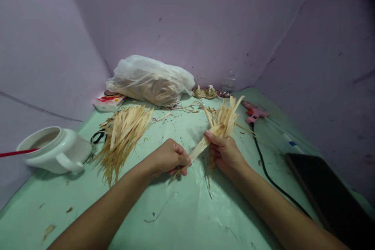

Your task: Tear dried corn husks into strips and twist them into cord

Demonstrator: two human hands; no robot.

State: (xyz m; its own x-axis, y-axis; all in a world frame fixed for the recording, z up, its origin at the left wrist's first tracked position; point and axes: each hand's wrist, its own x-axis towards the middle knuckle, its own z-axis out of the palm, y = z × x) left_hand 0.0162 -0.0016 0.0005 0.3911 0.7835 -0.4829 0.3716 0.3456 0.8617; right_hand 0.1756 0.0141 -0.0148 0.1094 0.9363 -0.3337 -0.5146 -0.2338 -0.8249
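My left hand [173, 157] is closed, pinching the lower end of a flat, pale dried-fibre strip [200, 146]. The strip runs up and right to my right hand [225, 150], where the thumb presses its upper end. My right hand is closed around a bundle of similar dried strips [230, 113], whose tops fan out above the fist and whose thin tails hang below. Left of my hands, a larger pile of dried strips [124, 133] lies on the green table cover [175, 211].
A white pot [68, 146] with a red stick stands at left. At the back are a tissue pack [109, 102], a white plastic bag [152, 78] and small woven pieces [205, 92]. To the right lie a pink glue gun [254, 112], its black cord and a dark phone-like slab [328, 195].
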